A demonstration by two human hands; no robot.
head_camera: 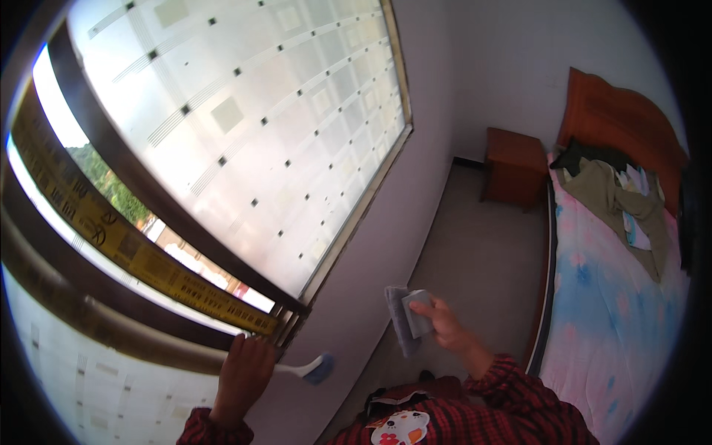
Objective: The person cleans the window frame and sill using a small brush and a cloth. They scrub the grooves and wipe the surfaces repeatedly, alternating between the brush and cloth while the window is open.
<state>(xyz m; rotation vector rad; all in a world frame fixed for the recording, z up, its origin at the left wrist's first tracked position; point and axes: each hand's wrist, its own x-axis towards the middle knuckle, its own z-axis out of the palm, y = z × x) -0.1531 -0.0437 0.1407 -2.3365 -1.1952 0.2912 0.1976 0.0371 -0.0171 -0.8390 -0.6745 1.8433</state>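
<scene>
Near the lower corner of the window frame (356,222), my left hand (247,370) is closed around the handle of a brush (317,369); its white neck and blue-grey head stick out to the right. The fingers rest at the frame's edge, beside a sash bar covered in yellow printed tape (167,267). My right hand (439,322) grips a flat grey block (418,313), thumb on its face. A grey cloth or pad (401,322) lies against the block's left side. Both are held in the air over the floor, away from the window.
Patterned frosted glass (267,139) fills much of the left side, with a gap showing trees outside. A bed with a pink and blue cover (589,311) stands at right, clothes (612,194) on it. A wooden nightstand (514,167) stands by its headboard. Grey floor (473,250) lies between wall and bed.
</scene>
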